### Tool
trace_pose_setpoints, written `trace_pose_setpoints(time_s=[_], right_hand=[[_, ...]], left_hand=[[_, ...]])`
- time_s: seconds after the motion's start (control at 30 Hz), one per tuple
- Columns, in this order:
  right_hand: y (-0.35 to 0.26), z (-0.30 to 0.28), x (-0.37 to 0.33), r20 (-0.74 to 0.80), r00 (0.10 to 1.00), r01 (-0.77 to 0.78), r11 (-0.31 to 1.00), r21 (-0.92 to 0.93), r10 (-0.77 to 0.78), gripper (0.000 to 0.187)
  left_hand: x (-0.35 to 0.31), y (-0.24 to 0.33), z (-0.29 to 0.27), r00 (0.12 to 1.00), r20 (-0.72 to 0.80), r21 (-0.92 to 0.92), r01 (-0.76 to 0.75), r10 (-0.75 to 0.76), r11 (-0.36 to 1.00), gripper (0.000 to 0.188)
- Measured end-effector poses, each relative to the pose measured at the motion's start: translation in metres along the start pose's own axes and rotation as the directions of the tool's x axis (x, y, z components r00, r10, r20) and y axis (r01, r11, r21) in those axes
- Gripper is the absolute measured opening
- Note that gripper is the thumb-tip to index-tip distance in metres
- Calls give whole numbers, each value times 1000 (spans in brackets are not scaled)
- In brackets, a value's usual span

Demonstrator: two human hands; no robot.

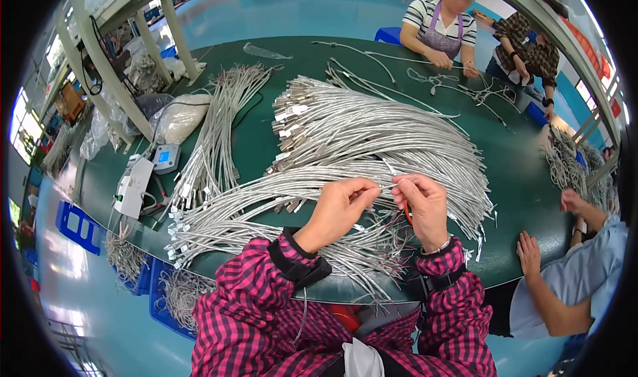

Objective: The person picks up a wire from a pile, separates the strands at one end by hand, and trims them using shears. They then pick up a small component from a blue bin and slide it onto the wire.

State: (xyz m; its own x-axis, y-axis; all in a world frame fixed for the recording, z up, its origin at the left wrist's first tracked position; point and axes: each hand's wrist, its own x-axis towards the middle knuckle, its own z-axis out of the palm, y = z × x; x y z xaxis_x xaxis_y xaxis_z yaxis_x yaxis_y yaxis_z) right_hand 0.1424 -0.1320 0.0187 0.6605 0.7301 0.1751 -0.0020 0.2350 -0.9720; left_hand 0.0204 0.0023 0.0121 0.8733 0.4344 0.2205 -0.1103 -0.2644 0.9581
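Note:
Over the middle of the green table, both my hands meet at the end of a thin silvery cable (384, 187). My left hand (337, 212) pinches it between thumb and forefinger. From the other side, my right hand (425, 207) closes its fingertips on the same end; the exact contact is too small to make out. A red loop (407, 212), perhaps a tool handle, shows in the right palm, the rest hidden by the fingers. Beneath my hands lies a bundle of grey braided cables (266, 189) with thin dark and red wire ends (392, 241).
A larger cable pile (379, 134) with metal connectors lies beyond my hands. Another bundle (222, 124) is further left, near a small grey device (166, 158) and a white box (135, 186). Co-workers are at the far side and right; one person's hand (530, 254) rests on the table edge.

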Motion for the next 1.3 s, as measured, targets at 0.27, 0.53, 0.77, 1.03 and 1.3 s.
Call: trace_pose_setpoints(time_s=[0.27,0.53,0.77,1.03,1.3], right_hand=[[11,2,-3,-49,998,-40,998,38,42,16],[17,4,-3,-68,997,-41,998,37,43,18],[17,7,-3,-69,996,-48,999,7,48,19],[23,11,-3,-92,995,-39,999,18,41,18],[26,12,-4,-77,995,-60,998,35,63,18]], left_hand=[[-2,-4,1,998,23,-99,69,-67,993,14],[-2,-16,3,995,54,-159,95,-87,983,14],[-2,-20,3,991,65,-154,129,-120,980,13],[-1,-24,3,989,80,-175,140,-128,975,13],[-1,-25,2,987,90,-201,147,-131,969,14]])
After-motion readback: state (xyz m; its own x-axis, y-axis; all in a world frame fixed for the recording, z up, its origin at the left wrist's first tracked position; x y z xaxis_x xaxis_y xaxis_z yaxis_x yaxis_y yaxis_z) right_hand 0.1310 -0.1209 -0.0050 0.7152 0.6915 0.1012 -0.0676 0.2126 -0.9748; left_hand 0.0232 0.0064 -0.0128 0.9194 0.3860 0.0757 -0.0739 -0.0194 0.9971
